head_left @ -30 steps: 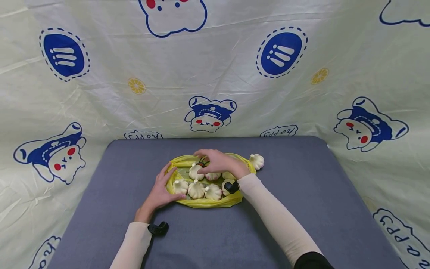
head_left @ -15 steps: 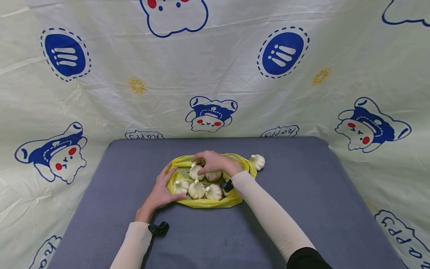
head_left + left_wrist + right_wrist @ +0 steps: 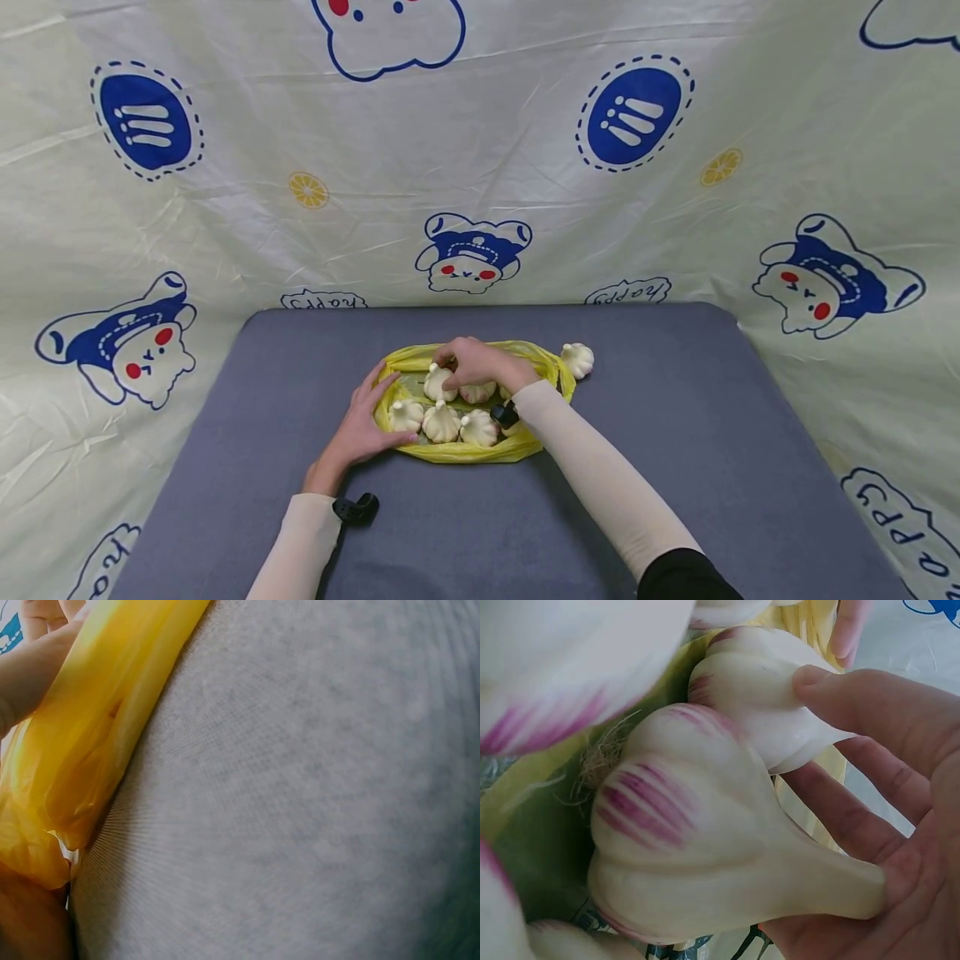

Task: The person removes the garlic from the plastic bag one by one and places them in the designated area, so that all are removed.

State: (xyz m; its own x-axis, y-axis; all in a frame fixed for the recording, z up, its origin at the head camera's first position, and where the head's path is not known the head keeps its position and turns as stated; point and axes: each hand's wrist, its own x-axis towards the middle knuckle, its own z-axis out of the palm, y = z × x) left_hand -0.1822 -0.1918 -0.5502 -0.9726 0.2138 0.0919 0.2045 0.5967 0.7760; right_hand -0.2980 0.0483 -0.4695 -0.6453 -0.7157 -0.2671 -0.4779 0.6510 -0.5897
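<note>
Several white garlic bulbs with purple streaks, among them a front bulb [image 3: 441,422], sit in a yellow plastic bag [image 3: 468,452] with its rim spread wide. My left hand [image 3: 362,425] holds the bag's left end, its thumb at the front rim and its fingers along the back. In the left wrist view, yellow plastic [image 3: 97,727] covers part of that hand. My right hand [image 3: 480,365] reaches into the bag and grips the back-left garlic bulb [image 3: 761,697], thumb on its near side, fingers behind. A nearer bulb [image 3: 697,825] has its stem close to my palm.
A single garlic bulb [image 3: 577,360] lies outside the bag, just beyond its right end. Everything rests on a grey cloth-covered table [image 3: 660,433]. Behind it hangs a pale printed sheet [image 3: 360,250].
My right fingers have drawn in around the back-left bulb, and the wrist has shifted slightly left. My left hand stays at the bag's end.
</note>
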